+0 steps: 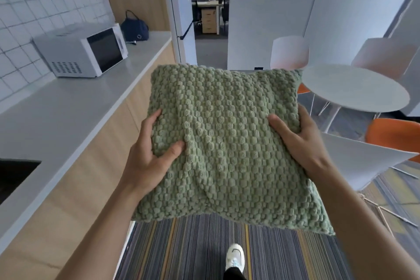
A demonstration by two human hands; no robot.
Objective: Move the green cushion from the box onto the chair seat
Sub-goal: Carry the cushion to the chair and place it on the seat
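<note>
The green cushion (pixel 227 143) is square with a bobbled knit surface, held flat in the air in front of me above the striped carpet. My left hand (pixel 150 157) grips its left edge with the thumb on top. Its right edge is clamped by my right hand (pixel 300 141), thumb on top. An orange chair seat (pixel 395 134) shows at the right, and another orange seat (pixel 303 88) peeks out behind the cushion's far right corner. No box is in view.
A white counter (pixel 75 107) runs along the left with a microwave (pixel 84 52) and a dark blue bag (pixel 135 28). A round white table (pixel 356 88) and white chair backs (pixel 289 52) stand at the right. A white panel (pixel 361 159) lies just right of my hand. My shoe (pixel 235 257) is on the carpet.
</note>
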